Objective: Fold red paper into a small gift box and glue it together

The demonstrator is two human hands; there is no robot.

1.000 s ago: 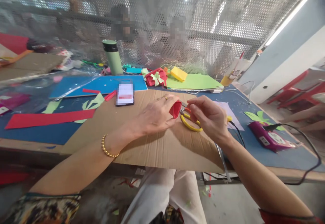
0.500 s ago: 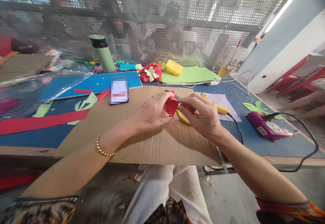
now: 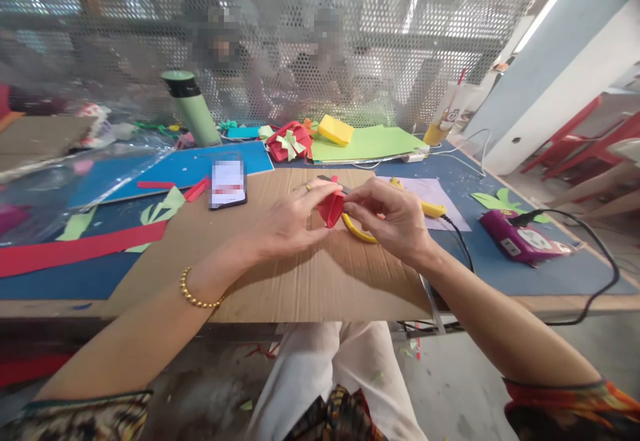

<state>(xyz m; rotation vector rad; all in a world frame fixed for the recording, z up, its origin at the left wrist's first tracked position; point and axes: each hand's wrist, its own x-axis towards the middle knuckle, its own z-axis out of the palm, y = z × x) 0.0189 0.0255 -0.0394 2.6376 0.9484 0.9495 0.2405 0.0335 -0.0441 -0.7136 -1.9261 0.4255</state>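
Note:
Between the thumb and fingers of my left hand (image 3: 287, 224) is a small folded red piece (image 3: 331, 210), paper or thin foam, shaped like an open pocket. My right hand (image 3: 393, 217) pinches at its right edge, thumb and forefinger together. Behind the hands, a tool with a yellow loop handle (image 3: 359, 233), seemingly scissors, lies partly hidden on the brown cardboard (image 3: 305, 287). To the right of my right hand is a yellow glue gun (image 3: 431, 209) with a black cord, resting on lilac paper (image 3: 453, 217).
A phone (image 3: 228, 184), a long red strip (image 3: 85, 249) and green cutouts (image 3: 163, 207) lie left. Farther back stand a green bottle (image 3: 195, 114), red craft pieces (image 3: 289, 142), a yellow block (image 3: 335, 131) and a drink cup (image 3: 445, 114). At right is a purple power strip (image 3: 520, 235).
The red piece has turned slightly, and my right fingers have closed in on its edge. The whole view has shifted a little, so things appear farther left.

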